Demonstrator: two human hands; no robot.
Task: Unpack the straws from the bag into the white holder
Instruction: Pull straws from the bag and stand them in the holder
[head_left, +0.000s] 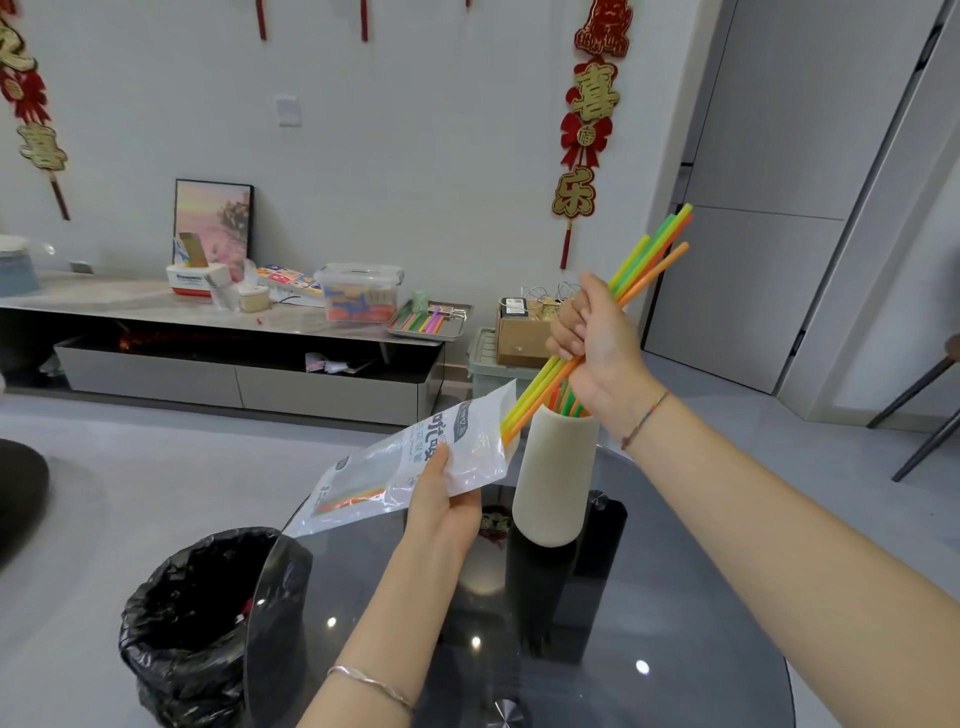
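straw (652, 254) middles hidden in right hand (597, 338)

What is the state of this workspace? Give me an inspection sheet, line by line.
Surface: dark glass table, glossy.
Job's things: white holder upright with straws inside; straw bag tilted, some left inside.
Clutter: black-lined bin beside the table.
Hands: left hand holds the bag; right hand grips a straw bundle, tips at the bag mouth.
Cables: nothing seen.
Surroundings: low cabinet with boxes, red wall decorations.

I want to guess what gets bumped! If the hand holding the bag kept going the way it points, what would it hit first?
Probably the white holder: the left hand points up and right, with the bag already near it. Depth is unclear.
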